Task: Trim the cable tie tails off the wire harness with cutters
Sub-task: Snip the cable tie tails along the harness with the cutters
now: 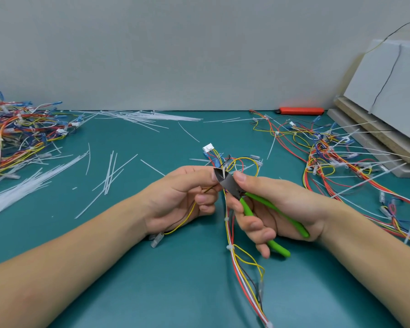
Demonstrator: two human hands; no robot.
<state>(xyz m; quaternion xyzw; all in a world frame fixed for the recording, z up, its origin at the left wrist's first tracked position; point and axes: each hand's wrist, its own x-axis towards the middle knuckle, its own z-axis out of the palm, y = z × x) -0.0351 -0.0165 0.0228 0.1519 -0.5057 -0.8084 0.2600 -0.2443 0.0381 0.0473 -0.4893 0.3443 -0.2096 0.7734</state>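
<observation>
Cutters [225, 182] with green handles are gripped in the right hand [270, 209], their jaws around a white cable tie tail [224, 171] on the wire harness [232, 233] — pinched by the left hand [180, 197] — above the teal bench [128, 233].

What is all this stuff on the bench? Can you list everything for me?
cutters: one, green handles, grey head, centre, at a white tie on the held harness
wire harness: one, red, yellow, white and black wires, centre, running toward the near edge
harness piles: two, multicoloured, far left and right
cable ties: many, white, loose across the left and back
orange tool: one, back edge by the wall
boards: a stack, pale, far right
table: one, teal top
left hand: pinches the harness
right hand: grips the cutters
</observation>
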